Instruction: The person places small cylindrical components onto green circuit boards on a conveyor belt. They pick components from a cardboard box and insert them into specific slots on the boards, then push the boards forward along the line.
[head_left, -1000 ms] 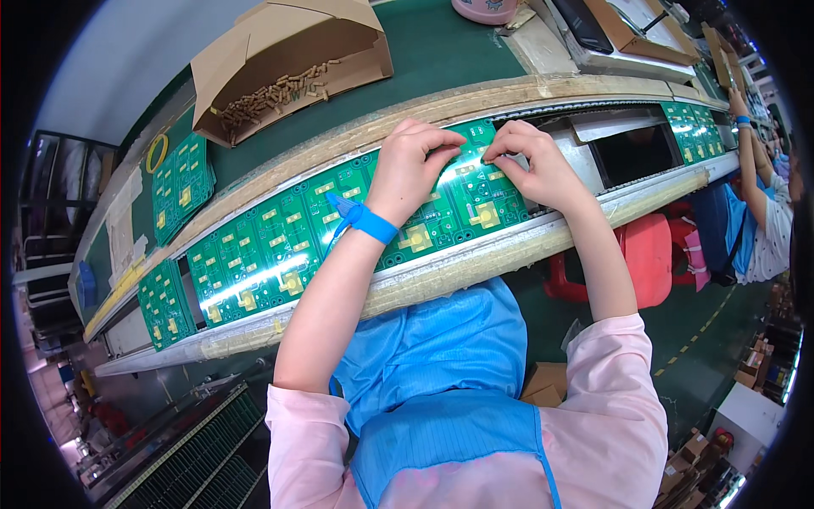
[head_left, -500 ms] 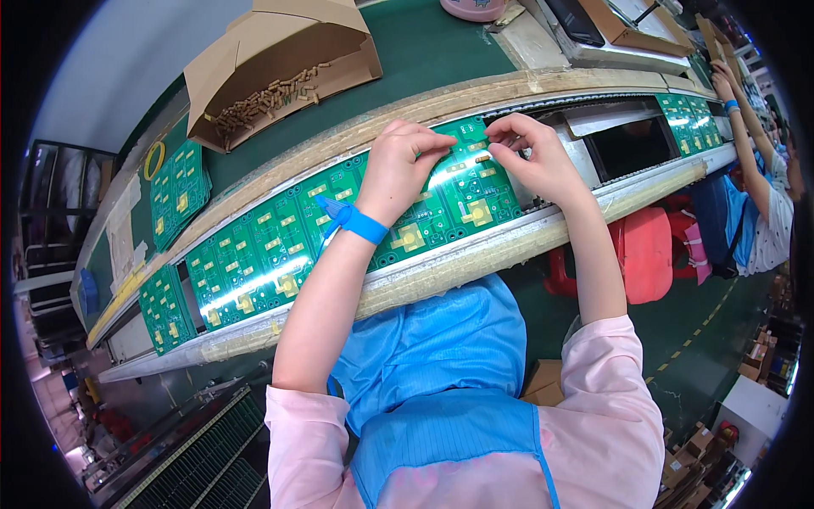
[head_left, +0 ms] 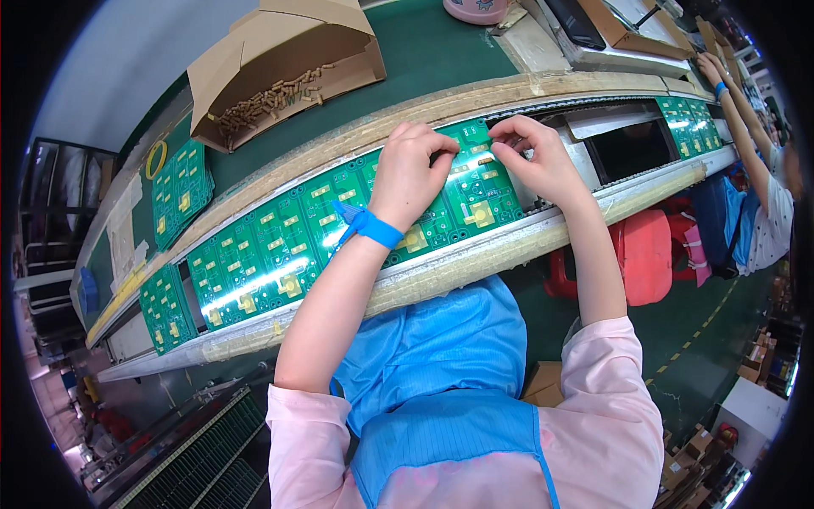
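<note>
A long row of green circuit boards (head_left: pixel 273 239) with yellow pads lies in the metal rail before me. Over the board at the row's right end, my left hand (head_left: pixel 413 176) is closed, thumb and forefinger pinched near its upper part; whatever they hold is hidden. Facing it, my right hand (head_left: pixel 541 161) is curled over that board's right edge, with thumb and forefinger close together. Its grip is too small to make out. A small brown cylindrical part (head_left: pixel 484 161) rests on the board between the two hands. My left wrist wears a blue strap (head_left: pixel 377 229).
Brown cylindrical parts (head_left: pixel 275 100) lie loose in an open cardboard box (head_left: pixel 352 78) behind the rail. A stack of green boards (head_left: pixel 181 191) and a yellow tape roll (head_left: pixel 156 159) are at left. More boards (head_left: pixel 688 127) sit farther right, near a co-worker's arms (head_left: pixel 742 119).
My left hand and forearm have shifted slightly right. My right hand stays nearly in place beside the board edge. The co-worker's hands have moved a little up and left.
</note>
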`<state>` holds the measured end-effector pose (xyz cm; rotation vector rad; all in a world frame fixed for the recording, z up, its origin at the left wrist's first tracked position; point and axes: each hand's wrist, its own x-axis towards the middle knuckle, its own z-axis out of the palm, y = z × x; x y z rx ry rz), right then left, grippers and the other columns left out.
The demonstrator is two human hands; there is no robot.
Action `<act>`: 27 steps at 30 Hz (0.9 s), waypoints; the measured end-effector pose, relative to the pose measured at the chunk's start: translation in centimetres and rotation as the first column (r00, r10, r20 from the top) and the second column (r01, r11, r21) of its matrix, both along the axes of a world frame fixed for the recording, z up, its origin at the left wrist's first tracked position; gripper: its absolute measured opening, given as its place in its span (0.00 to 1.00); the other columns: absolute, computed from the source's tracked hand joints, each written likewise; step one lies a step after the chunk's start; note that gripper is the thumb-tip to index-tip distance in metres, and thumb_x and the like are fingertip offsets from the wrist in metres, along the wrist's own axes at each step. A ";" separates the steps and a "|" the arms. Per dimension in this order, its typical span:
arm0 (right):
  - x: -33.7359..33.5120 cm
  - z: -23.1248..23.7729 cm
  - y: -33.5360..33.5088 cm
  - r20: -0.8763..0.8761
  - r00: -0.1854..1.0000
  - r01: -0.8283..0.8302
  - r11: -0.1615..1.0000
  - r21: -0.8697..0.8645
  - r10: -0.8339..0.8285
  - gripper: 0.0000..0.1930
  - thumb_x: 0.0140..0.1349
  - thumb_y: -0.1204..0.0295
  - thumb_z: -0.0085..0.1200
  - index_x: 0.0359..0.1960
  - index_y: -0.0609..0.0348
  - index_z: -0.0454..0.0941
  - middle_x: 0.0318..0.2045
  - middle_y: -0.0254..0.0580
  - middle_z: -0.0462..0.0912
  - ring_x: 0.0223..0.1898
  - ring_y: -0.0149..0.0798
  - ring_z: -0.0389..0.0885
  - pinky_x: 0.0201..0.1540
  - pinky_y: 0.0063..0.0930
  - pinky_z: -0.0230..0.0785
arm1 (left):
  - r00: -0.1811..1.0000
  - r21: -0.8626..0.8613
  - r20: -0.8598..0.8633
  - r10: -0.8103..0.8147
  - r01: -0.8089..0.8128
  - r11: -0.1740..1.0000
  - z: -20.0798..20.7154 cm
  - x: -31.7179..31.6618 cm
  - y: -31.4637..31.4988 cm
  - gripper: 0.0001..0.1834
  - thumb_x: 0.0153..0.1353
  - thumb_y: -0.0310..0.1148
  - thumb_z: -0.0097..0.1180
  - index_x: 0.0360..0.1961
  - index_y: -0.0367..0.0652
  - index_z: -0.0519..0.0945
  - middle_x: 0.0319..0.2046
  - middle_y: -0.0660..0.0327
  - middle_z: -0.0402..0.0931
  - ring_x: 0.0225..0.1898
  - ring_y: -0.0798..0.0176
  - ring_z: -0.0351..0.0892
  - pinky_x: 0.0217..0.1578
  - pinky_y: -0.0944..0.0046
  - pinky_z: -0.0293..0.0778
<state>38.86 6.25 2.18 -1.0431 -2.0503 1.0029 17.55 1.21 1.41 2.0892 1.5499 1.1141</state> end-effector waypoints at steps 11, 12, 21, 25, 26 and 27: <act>-0.1 -0.2 0.1 -0.009 0.999 0.033 0.999 0.021 -0.033 0.10 0.58 0.74 0.58 0.40 0.64 0.79 0.32 0.38 0.82 0.33 0.29 0.80 0.36 0.23 0.72 | 0.954 0.073 -0.300 -0.013 0.037 0.997 1.4 0.3 -0.9 0.08 0.52 0.26 0.57 0.34 0.42 0.85 0.32 0.58 0.78 0.42 0.53 0.76 0.45 0.56 0.74; -0.2 -0.4 0.3 -0.018 0.999 0.033 0.999 0.033 -0.033 0.10 0.57 0.74 0.58 0.40 0.64 0.80 0.32 0.38 0.82 0.32 0.29 0.79 0.35 0.22 0.71 | 0.952 0.076 -0.306 -0.014 0.039 0.996 1.4 0.2 -1.0 0.10 0.53 0.27 0.57 0.37 0.42 0.84 0.32 0.57 0.78 0.42 0.53 0.76 0.45 0.56 0.74; -4.8 3.2 1.3 0.032 0.997 -0.077 0.977 0.200 0.073 0.05 0.58 0.76 0.57 0.34 0.64 0.81 0.31 0.41 0.79 0.28 0.34 0.79 0.33 0.25 0.72 | 0.843 0.171 -0.358 0.400 -0.362 0.916 6.0 -10.6 -1.4 0.16 0.58 0.24 0.53 0.48 0.40 0.78 0.38 0.50 0.77 0.43 0.46 0.76 0.47 0.50 0.72; -13.7 3.8 2.8 0.163 0.947 -0.312 0.909 0.275 0.276 0.09 0.58 0.76 0.56 0.41 0.61 0.79 0.41 0.44 0.78 0.41 0.40 0.80 0.42 0.32 0.75 | 0.742 0.294 -0.442 0.504 -0.411 0.863 2.5 -18.0 -0.4 0.19 0.58 0.23 0.51 0.52 0.41 0.78 0.56 0.49 0.71 0.57 0.43 0.68 0.58 0.50 0.68; -16.3 2.6 3.5 0.157 0.954 -0.296 0.881 0.368 0.255 0.10 0.58 0.74 0.56 0.42 0.60 0.79 0.44 0.44 0.77 0.43 0.42 0.79 0.44 0.35 0.74 | 0.715 0.282 -0.474 0.514 -0.430 0.858 1.8 -19.0 -0.4 0.19 0.59 0.23 0.50 0.53 0.41 0.77 0.58 0.47 0.70 0.58 0.41 0.67 0.60 0.50 0.66; -19.2 1.4 4.0 0.150 0.959 -0.282 0.844 0.456 0.240 0.12 0.58 0.73 0.56 0.44 0.60 0.78 0.46 0.45 0.76 0.46 0.44 0.78 0.46 0.39 0.74 | 0.720 0.281 -0.439 0.538 -0.458 0.843 0.9 -20.1 -0.2 0.19 0.60 0.25 0.49 0.53 0.42 0.77 0.59 0.45 0.68 0.59 0.40 0.66 0.61 0.49 0.65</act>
